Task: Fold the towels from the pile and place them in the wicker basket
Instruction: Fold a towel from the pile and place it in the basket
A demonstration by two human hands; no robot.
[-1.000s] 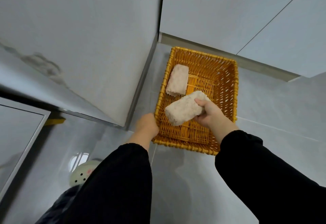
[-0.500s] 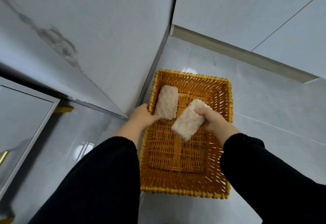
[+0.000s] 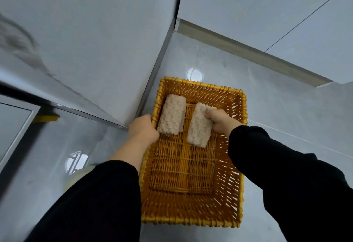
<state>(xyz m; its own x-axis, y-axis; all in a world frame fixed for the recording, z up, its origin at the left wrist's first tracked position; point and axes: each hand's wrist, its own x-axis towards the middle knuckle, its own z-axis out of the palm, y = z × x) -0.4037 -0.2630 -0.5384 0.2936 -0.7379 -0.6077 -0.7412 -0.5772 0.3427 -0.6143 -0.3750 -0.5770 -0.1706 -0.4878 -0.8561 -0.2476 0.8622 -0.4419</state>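
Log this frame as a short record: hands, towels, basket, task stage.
setting: basket on grey floor, beside a cabinet
left hand: grips basket's left rim
right hand: grips right towel, inside basket
left towel: folded, lying at basket's far left
right towel: folded, beside left towel with a gap between; whether it rests on the bottom is unclear
stage: one towel placed, second in hand and not yet released
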